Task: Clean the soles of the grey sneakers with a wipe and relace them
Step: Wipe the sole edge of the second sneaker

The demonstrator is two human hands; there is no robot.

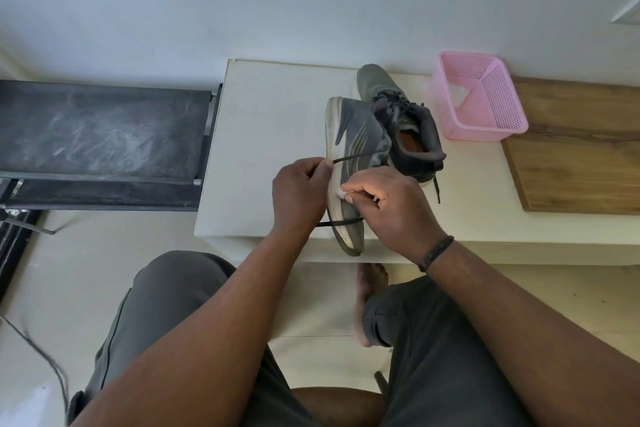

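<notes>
Grey mesh sneaker with a white sole lies on its side at the front of the white worktop, its sole turned to the left and its heel end sticking out just past the front edge. A black shoelace runs from the upper across the sole side to the left hand, whose thumb and curled fingers pinch the lace near its end; a second stretch of the same lace crosses the sole lower down, under the wrist. The right hand rests over the sneaker's upper with its fingers curled, pinching a small white wad, likely the wipe, against the sole's edge. A dark braided bracelet circles the right wrist.

Just behind and touching the first shoe, the second grey sneaker stands upright, laced, its opening facing the camera and one lace end trailing onto the worktop at the right. Near it to the right sits a pink perforated plastic basket with something white inside. Beside the basket lies a brown wooden board. Left of the worktop stands a dusty black flat surface. Below, the person's knees in grey trousers and a bare foot on the pale floor show.
</notes>
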